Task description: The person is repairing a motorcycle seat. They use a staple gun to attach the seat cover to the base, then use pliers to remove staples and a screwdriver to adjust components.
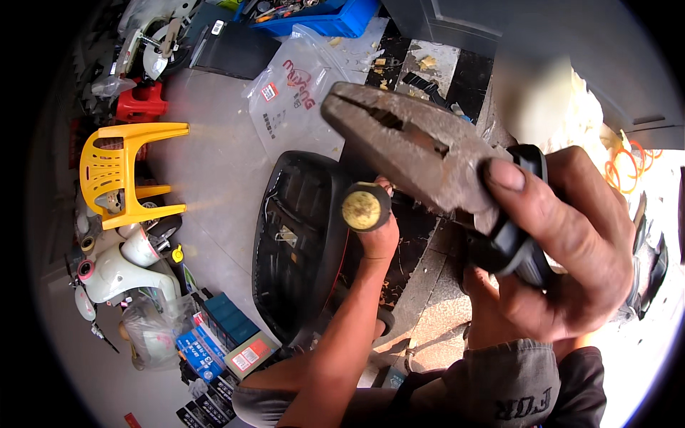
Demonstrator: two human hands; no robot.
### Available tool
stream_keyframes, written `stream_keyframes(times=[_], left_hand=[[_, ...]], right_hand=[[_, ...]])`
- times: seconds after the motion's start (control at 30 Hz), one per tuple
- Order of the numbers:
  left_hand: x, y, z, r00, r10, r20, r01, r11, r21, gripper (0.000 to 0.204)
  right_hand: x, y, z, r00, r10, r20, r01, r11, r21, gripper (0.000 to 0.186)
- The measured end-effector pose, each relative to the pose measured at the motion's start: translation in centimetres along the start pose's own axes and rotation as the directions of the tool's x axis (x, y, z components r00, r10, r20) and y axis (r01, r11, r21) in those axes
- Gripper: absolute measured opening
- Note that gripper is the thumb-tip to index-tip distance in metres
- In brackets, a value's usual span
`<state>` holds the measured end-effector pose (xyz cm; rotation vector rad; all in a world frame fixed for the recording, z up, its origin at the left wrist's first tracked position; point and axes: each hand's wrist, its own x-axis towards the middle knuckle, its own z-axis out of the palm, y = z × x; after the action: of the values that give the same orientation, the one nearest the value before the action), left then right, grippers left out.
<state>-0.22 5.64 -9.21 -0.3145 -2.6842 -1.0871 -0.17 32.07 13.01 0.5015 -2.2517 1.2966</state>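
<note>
Large and close to the camera, a pair of combination pliers (pixel 428 150) with rusty, worn metal jaws points up and left. My right hand (pixel 571 242) grips their black handles, the thumb lying against the pivot end. Lower and farther away, my left hand (pixel 382 239) is closed around a dark cylindrical thing with a worn yellow round end (pixel 362 210), which faces the camera; its other end is hidden. Just left of that hand lies a black scooter-type seat (pixel 296 242), its hollow ribbed underside showing.
A yellow plastic stool (pixel 132 175) lies tipped on the left, near a red stool (pixel 141 103) and a white scooter-like vehicle (pixel 132 274). A clear plastic bag (pixel 300 85) lies beyond the seat. Boxes (pixel 228 328) stand lower left; a blue bin (pixel 349 18) is at the top.
</note>
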Motion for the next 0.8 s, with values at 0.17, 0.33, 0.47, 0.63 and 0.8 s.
stream_keyframes(times=[0.17,0.33,0.47,0.63,0.8], left_hand=[[0.2,0.4,-1.1,0.994,-0.067,-0.086,0.069,0.997,0.02,0.022],[1.0,1.0,-1.5,0.989,-0.143,-0.024,0.14,0.985,-0.102,0.021],[1.0,1.4,-2.3,0.983,-0.178,-0.033,0.174,0.98,-0.094,0.021],[0.7,1.6,-2.5,0.976,-0.212,-0.043,0.208,0.975,-0.08,0.021],[1.5,2.7,-1.0,0.971,-0.238,0.007,0.236,0.96,-0.152,0.022]], right_hand=[[0.7,0.7,1.4,0.982,-0.053,0.183,0.034,0.994,0.107,0.072],[1.6,-0.7,1.8,0.977,-0.091,0.194,0.09,0.996,0.015,0.065],[1.8,-0.6,2.6,0.987,-0.098,0.124,0.089,0.993,0.071,0.064],[1.5,-0.3,2.6,0.99,-0.057,0.129,0.033,0.983,0.18,0.063],[-0.7,5.1,1.7,0.979,0.181,0.097,-0.203,0.919,0.337,0.062]])
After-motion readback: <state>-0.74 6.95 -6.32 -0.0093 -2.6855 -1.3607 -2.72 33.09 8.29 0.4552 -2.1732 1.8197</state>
